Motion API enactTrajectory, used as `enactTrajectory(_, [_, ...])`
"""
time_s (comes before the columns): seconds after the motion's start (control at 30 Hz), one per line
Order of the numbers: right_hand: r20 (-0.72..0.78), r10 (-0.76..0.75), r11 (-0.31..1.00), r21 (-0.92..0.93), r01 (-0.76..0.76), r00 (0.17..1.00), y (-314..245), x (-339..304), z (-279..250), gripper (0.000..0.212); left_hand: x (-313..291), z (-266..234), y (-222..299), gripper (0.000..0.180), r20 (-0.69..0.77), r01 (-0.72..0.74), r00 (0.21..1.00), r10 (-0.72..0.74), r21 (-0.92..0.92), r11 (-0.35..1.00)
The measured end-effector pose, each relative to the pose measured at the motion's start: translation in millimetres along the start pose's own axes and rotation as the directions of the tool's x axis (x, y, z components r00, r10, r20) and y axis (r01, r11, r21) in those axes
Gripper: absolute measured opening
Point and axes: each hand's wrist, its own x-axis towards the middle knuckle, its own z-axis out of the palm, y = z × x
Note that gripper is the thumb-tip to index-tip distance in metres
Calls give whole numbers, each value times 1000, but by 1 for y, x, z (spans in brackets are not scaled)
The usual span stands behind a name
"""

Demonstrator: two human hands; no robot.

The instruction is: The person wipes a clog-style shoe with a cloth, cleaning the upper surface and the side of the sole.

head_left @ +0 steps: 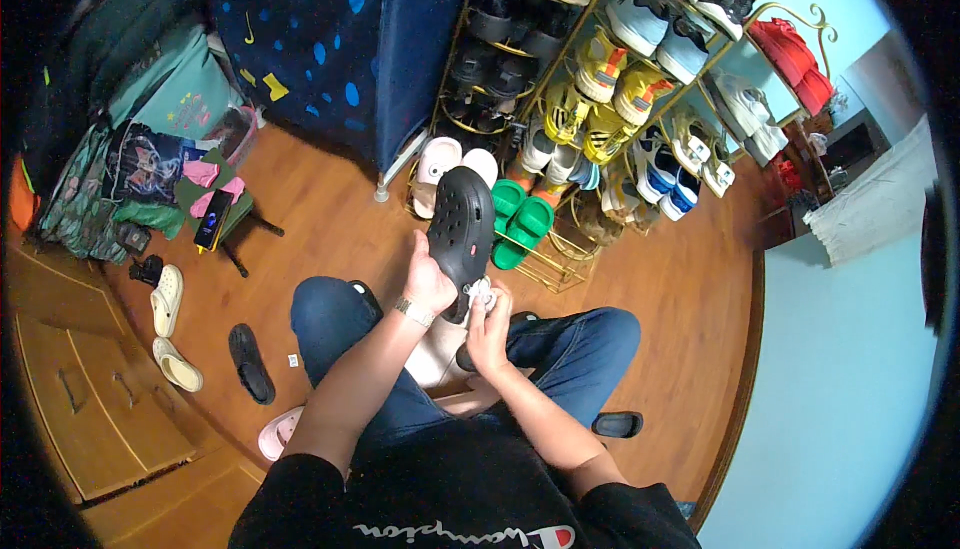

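The person sits with knees (333, 319) apart, left hand (428, 287) grasping a black clog (463, 214) by its side, toe tipped up and away above the lap, while the right hand (488, 331) pinches a crumpled white wad (482, 295) against the heel end. It looks to me like the wiping step, at the heel just now. The next stroke would call for a firm left grip and light pressure from those right fingertips, following the curve without twisting the shoe loose.
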Motion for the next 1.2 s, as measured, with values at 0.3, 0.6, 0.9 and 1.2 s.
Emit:
enactTrajectory(0.3, [282, 356, 871, 245, -426, 891, -7, -4, -7, 14, -18, 7, -16, 30, 37, -76, 997, 67, 597, 798])
enactTrajectory(0.6, [95, -59, 996, -58, 65, 994, 5, 98, -14, 14, -7, -12, -3, 32, -191, 234, 965, -180, 313, 920])
enactTrajectory(0.9, [262, -227, 955, -127, 267, 938, 0, 81, -31, 14, -11, -22, -3, 34, -124, 287, 957, -262, 275, 918])
enactTrajectory(1.2, [551, -305, 911, -67, 406, 777, -12, 46, -51, 17, -7, -16, 1, 35, -184, 204, 970, -157, 277, 939])
